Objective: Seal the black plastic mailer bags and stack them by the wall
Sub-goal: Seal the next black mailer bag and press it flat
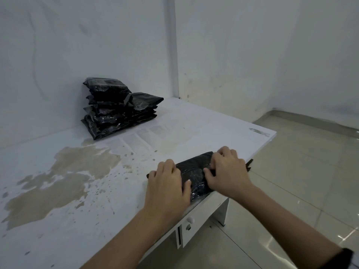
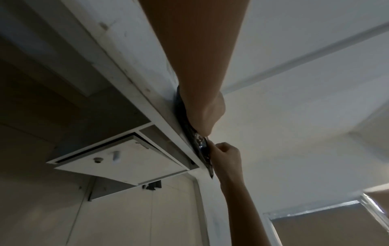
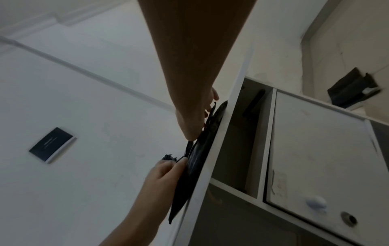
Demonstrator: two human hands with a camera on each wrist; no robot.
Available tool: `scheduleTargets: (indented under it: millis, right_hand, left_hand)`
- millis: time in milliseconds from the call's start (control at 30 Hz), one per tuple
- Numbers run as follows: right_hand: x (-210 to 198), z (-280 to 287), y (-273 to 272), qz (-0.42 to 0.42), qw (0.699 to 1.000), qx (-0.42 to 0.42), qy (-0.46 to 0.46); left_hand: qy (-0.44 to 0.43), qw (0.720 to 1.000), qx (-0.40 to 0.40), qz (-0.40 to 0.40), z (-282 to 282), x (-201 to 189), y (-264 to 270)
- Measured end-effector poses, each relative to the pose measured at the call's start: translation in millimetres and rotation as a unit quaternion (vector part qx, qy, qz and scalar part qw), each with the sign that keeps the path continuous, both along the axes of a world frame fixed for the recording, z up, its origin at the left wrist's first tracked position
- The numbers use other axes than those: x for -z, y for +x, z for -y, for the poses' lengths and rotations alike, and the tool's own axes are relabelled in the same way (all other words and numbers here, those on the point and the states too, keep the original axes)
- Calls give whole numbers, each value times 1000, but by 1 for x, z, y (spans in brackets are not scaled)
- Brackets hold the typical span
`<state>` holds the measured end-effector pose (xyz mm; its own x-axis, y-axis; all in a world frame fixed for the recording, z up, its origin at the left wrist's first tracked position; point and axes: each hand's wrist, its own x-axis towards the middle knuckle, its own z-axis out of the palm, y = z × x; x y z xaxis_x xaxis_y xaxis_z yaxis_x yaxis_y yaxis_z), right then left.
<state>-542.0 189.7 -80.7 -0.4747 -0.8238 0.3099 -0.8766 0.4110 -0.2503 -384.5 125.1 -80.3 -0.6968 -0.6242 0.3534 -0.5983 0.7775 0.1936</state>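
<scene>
Where the white worktop (image 1: 136,144) meets the wall, the scene reads left to right:

Stain: a wide tan patch (image 1: 64,177) spreads over the near-left part of the worktop, with small specks scattered to its right.

Stack: the black mailer bags (image 1: 116,109) lie piled at the far left, against the wall (image 1: 77,45); the upper bags sit a little askew, and one juts out to the right of the pile.

Left hand (image 1: 168,183): it lies palm down on the left end of the mailer bag (image 1: 194,171), fingers spread and fairly straight, thumb on the plastic. Its grip is wide, pressing and not clasping. From the right wrist view the same hand (image 3: 162,173) rests flat against the bag (image 3: 195,166).

Mailer bag: it lies at the near right edge of the worktop, well apart from the stack, with its right end reaching past the edge.

Right hand (image 1: 227,169): its fingers are curled and its grip is narrow, thumb and fingers pinching a fold of the black plastic near the middle of the bag. The left wrist view shows this hand (image 2: 227,154) bunched against the bag (image 2: 200,143).

Drawer: a white front with a round knob (image 1: 190,219) and a keyhole sits under the worktop, below the hands.

Floor: pale glossy tiles (image 1: 301,171) fill the right side.
</scene>
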Motion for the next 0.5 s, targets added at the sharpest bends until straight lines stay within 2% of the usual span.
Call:
scheduleTargets:
  millis: [67, 133, 200, 267, 400, 500]
  right_hand:
    - [9, -1, 1, 20, 998, -54, 20]
    - [14, -4, -3, 57, 990, -110, 68]
    - [15, -5, -9, 92, 984, -128, 82]
    - [14, 2, -16, 109, 980, -140, 91]
    - [15, 22, -29, 91, 978, -151, 113]
    - [16, 24, -37, 100, 973, -154, 136]
  left_hand:
    - [39, 999, 6, 15, 4, 10, 4]
    - [112, 992, -10, 64, 9, 19, 7]
    - [159, 983, -36, 80, 11, 19, 7]
    - [173, 981, -58, 67, 10, 17, 2]
    - [182, 977, -98, 58, 13, 14, -6]
    - [202, 974, -79, 59, 16, 15, -4]
